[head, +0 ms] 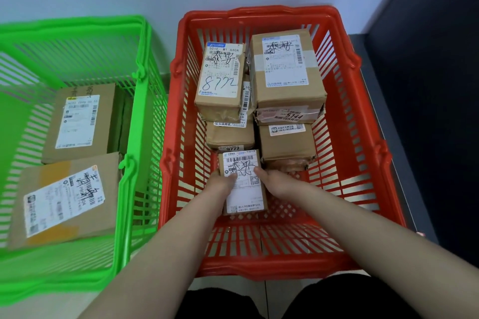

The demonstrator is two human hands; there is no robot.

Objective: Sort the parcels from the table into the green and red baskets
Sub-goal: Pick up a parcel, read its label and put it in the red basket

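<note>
Small parcel (245,190) label-up, lengthwise in red basket (373,163).

Left arm: bare forearm, reaching forward and slightly rightward from the lower left, nearly straight.
Right arm: bare forearm, reaching forward and leftward from the lower right, so both arms converge.
Left hand (223,184): palm turned inward, thumb lying on top of what it grips, fingers curled out of sight beneath.
Right hand (269,182): mirrors it, thumb on top, fingers wrapped under.
Hands: close together, not touching each other.
Wrists: roughly level, straight.
</note>
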